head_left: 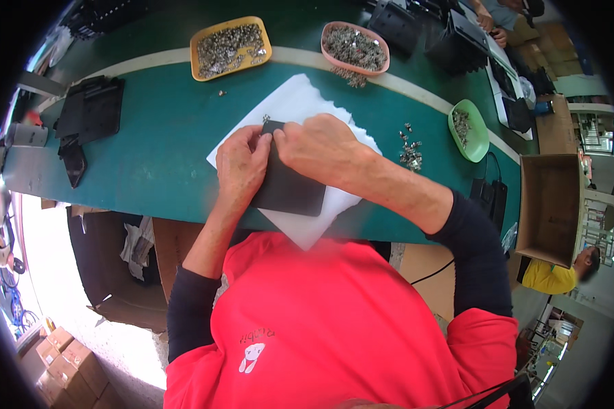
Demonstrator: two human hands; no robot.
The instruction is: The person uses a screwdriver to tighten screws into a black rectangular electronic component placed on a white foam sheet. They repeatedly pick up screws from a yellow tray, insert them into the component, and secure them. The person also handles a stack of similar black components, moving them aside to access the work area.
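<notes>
Across the green table (164,143) we had the white sheet (290,99) spread, and over that sheet, set askew, was the dark panel (290,184). Beyond the sheet, to its left, stood the yellow tray (269,49) of metal fittings. Above the sheet, our right hand (327,146) was curled tight at the panel's far end; we could not tell what it pinched. Our left hand (242,163) had thumb and fingers closed on the panel's left edge, beside a small metal piece (265,118). Good work there, we judged, called for bracing the panel firmly, squaring the piece to the corner and pressing evenly.
</notes>
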